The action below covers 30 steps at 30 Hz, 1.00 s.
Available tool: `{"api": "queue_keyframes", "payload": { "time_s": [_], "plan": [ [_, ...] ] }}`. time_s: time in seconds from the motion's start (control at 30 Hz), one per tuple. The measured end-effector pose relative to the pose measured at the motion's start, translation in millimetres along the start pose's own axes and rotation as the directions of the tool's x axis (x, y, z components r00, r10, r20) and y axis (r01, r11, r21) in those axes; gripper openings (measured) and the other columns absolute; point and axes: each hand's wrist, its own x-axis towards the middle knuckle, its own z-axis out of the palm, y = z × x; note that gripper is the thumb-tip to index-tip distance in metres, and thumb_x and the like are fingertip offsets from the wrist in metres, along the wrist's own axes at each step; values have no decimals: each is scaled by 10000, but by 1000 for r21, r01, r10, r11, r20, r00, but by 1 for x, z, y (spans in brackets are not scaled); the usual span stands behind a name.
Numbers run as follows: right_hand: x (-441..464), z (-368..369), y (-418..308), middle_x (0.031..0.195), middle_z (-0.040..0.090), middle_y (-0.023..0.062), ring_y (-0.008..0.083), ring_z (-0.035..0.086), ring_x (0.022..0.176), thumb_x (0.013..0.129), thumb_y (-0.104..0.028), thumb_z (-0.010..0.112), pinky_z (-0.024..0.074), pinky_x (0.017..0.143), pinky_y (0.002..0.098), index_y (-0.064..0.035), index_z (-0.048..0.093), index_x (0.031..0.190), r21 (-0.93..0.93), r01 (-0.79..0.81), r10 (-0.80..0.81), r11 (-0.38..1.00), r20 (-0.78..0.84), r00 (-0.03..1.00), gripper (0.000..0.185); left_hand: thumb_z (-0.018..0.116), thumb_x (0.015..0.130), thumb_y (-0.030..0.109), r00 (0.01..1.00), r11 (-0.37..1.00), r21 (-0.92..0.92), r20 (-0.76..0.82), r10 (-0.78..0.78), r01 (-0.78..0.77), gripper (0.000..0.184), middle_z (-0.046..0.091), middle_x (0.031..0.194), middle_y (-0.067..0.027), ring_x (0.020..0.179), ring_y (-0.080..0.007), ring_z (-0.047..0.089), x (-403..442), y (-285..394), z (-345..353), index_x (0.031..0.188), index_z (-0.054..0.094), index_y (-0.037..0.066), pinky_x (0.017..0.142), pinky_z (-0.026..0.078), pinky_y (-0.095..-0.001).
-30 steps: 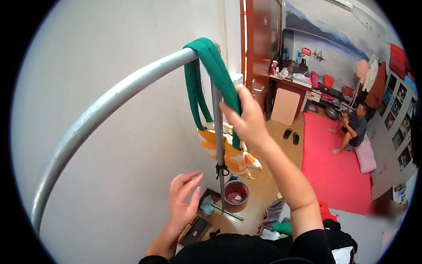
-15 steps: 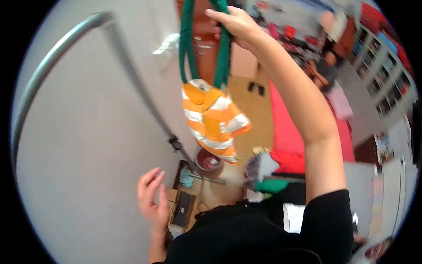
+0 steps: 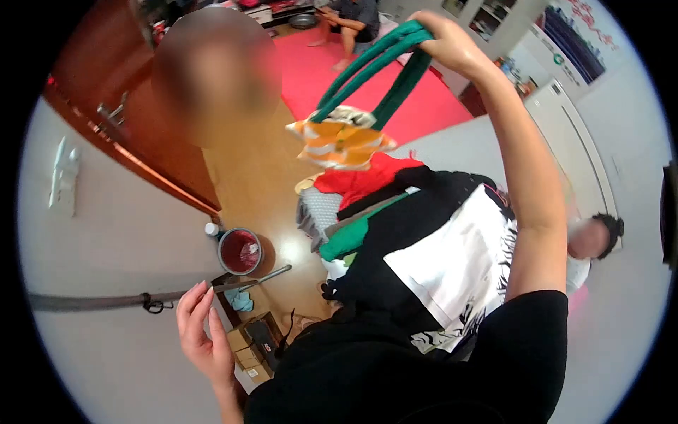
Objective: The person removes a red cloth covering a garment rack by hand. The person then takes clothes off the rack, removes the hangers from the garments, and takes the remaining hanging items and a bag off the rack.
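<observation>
My right hand (image 3: 448, 46), raised at the top, is closed around long green fabric loops (image 3: 402, 85). Below them hangs an orange-and-white striped cloth piece (image 3: 340, 143), shaped like a small collared shirt; how the loops join it is unclear. My left hand (image 3: 203, 338) is at the lower left with fingers loosely bent and thumb apart, holding nothing. Its fingertips overlap a grey metal pole (image 3: 92, 302) in the view; I cannot tell whether they touch. Under the striped piece lies a heap of clothes, with a red garment (image 3: 371, 180) and a white printed garment (image 3: 452, 254).
A bin (image 3: 240, 252) stands on the floor by the wall, near cardboard boxes (image 3: 254, 350). At the upper left is a brown door (image 3: 113, 56). A person (image 3: 346, 28) sits by the red mat (image 3: 311, 67); another person (image 3: 590, 237) is at the right.
My view has turned rightward and down, bringing the clothes heap into fuller sight. The striped piece has swung in my right hand and now shows its lower end. My left hand stays empty.
</observation>
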Motion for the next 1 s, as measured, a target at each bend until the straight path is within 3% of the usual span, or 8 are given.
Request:
{"api": "queue_keyframes", "payload": {
  "time_s": [0.13, 0.3, 0.4, 0.53, 0.67, 0.8, 0.87, 1.0],
  "plan": [
    [-76, -31, 65, 1044, 665, 233, 423, 651, 1025, 815, -1, 585, 505, 887, 481, -29, 574, 1163, -318, -81, 67, 945, -55, 996, 349, 560, 982, -19, 986, 997, 3, 147, 79, -81, 268, 656, 1297, -178, 1248, -290, 596, 14, 14, 34, 1203, 710, -31, 1073, 448, -399],
    [-213, 48, 140, 1183, 643, 284, 465, 603, 1129, 839, -14, 625, 493, 964, 517, -11, 564, 1301, -314, -257, 247, 914, -72, 966, 466, 600, 930, -31, 966, 995, 35, 248, 80, -91, 285, 668, 1291, -159, 1244, -312, 603, 19, 23, 54, 1180, 732, -3, 1076, 452, -427],
    [-325, 159, 189, 1200, 626, 295, 488, 611, 1111, 787, -22, 712, 514, 902, 543, -9, 515, 1371, -464, -367, 533, 806, 302, 790, 617, 647, 883, -45, 966, 997, 25, 250, 58, -66, 279, 704, 1203, -160, 1168, -333, 638, 4, 17, 60, 1140, 745, -2, 1038, 478, -423],
    [-419, 304, 117, 1392, 544, 262, 442, 493, 1328, 799, -60, 758, 384, 1145, 491, 4, 522, 1372, -183, -231, 275, 956, 267, 924, 623, 698, 901, 35, 938, 995, 42, 333, -94, 85, 259, 717, 1164, -122, 1073, -312, 671, -40, -2, 60, 1155, 743, 24, 952, 512, -431],
    [-371, 361, -61, 1414, 555, 235, 428, 495, 1350, 835, -33, 747, 368, 1172, 473, -17, 571, 1341, 345, -244, 37, 906, 509, 860, 536, 697, 914, 43, 899, 947, 27, 305, -313, 321, 271, 714, 1136, -130, 1044, -318, 676, -84, -2, 54, 1182, 732, 29, 927, 523, -412],
    [-280, 342, -212, 1271, 617, 207, 371, 620, 1180, 875, 27, 696, 486, 1020, 392, -11, 628, 1238, 758, -117, -393, 642, 457, 798, 371, 698, 916, 26, 914, 919, -79, 167, -371, 387, 259, 711, 1109, -139, 1019, -336, 673, -117, 10, 49, 1173, 729, 27, 886, 532, -408],
    [-243, 326, -266, 1058, 652, 161, 304, 666, 930, 900, 30, 677, 534, 825, 366, 9, 660, 1086, 850, -12, -509, 526, 326, 797, 188, 706, 912, 21, 926, 923, -87, 74, -370, 376, 295, 710, 1092, -141, 1003, -338, 673, -138, 14, 42, 1206, 718, 37, 861, 535, -406],
    [-198, 316, -332, 951, 669, 145, 273, 664, 837, 913, 12, 679, 523, 721, 350, -6, 685, 985, 884, 80, -649, 461, 274, 710, 75, 721, 924, 61, 895, 890, 111, 2, -446, 443, 388, 714, 1090, -140, 998, -333, 678, -181, 22, 24, 1309, 687, 104, 853, 540, -417]
  ]
}}
